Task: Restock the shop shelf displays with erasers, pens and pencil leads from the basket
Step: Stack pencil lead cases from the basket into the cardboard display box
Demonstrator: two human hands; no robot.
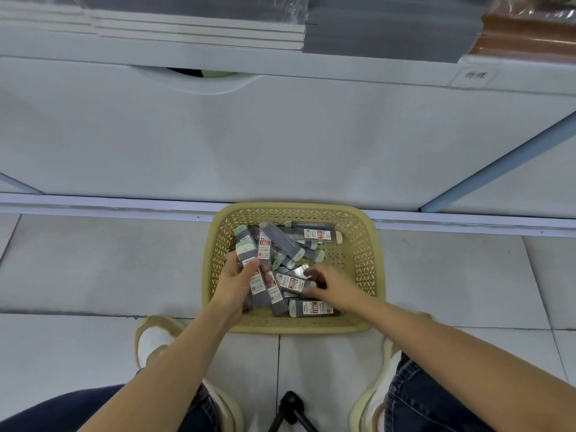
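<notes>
A tan plastic basket (358,232) stands on the tiled floor against the base of the white shelf unit. Several grey pencil-lead cases (314,235) with pale green caps and red-and-white labels lie jumbled in it. My left hand (235,280) grips a bunch of these cases (263,247), fanned upward over the basket's left side. My right hand (330,286) reaches in from the right, and its fingers pinch a single lead case (291,283) lying near the middle of the basket.
The white shelf front (280,135) rises right behind the basket, with stacked notebooks (199,29) and brown packs (523,35) on the shelf above. My shoes (152,341) flank the basket's near side. A black tripod (290,410) stands between my feet.
</notes>
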